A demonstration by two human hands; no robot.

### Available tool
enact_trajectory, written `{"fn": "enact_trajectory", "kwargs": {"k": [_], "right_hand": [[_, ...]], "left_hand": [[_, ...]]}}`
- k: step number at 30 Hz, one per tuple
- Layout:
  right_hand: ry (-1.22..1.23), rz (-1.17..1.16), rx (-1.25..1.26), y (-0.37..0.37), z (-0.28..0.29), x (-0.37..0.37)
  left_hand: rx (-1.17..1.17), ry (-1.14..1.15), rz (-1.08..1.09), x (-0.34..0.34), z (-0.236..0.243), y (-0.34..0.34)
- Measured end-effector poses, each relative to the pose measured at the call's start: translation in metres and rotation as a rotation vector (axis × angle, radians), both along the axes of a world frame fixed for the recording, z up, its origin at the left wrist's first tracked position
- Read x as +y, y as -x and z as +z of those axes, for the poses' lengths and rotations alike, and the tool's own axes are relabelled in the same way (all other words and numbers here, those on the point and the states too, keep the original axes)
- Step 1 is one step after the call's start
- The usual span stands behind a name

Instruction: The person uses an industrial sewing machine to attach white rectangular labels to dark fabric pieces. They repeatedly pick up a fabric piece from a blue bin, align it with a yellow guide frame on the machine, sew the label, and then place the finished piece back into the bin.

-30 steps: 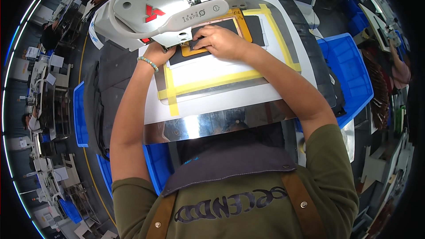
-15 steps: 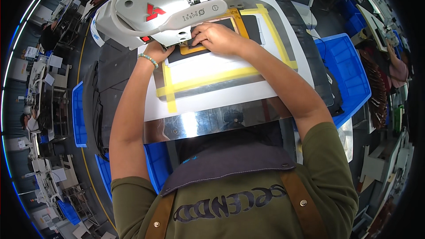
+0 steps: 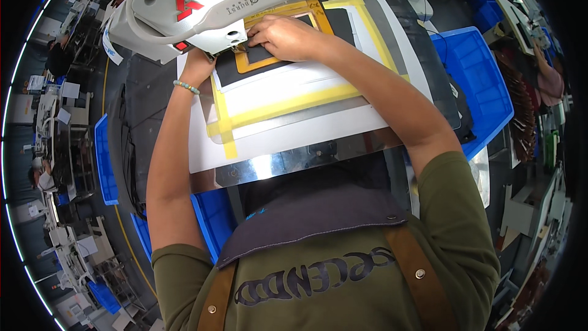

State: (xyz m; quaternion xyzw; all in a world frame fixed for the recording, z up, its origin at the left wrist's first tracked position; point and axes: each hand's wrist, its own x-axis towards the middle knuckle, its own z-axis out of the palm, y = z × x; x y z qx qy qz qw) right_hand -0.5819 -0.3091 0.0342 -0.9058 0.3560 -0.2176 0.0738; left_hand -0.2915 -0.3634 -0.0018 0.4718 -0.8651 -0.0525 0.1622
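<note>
An orange rectangular frame [image 3: 323,21] lies on a black sheet [image 3: 228,72] beneath the head of a white sewing machine [image 3: 184,3]. My right hand [image 3: 285,38] rests on this frame and the dark panel inside it, fingers stretched out toward the machine and fingertips pressed down. My left hand [image 3: 199,66] is at the left of the work, close under the machine head, which hides its fingers. Under the black sheet is a white board [image 3: 294,79] bordered with yellow tape [image 3: 288,103].
A shiny metal plate [image 3: 269,164] edges the table nearest me. Blue bins stand at the right [image 3: 484,92], at the left [image 3: 105,159] and below the table [image 3: 211,217]. Rows of machines and other people are farther off on both sides.
The whole view has shifted slightly, so the machine and table sit higher and farther left in the picture. Both hands keep their places at the work, the right still on the orange frame.
</note>
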Motion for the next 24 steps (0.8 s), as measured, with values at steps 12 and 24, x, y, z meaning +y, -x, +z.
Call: {"fn": "enact_trajectory", "kwargs": {"k": [12,24], "right_hand": [[-0.064,0.123,-0.034,0.005,0.003,0.02],[-0.048,-0.043,0.036,0.078,0.033,0.053]], "left_hand": [[0.38,-0.128,0.049,0.036,0.019,0.017],[0.05,0.126,-0.112,0.106,0.056,0.005]]}}
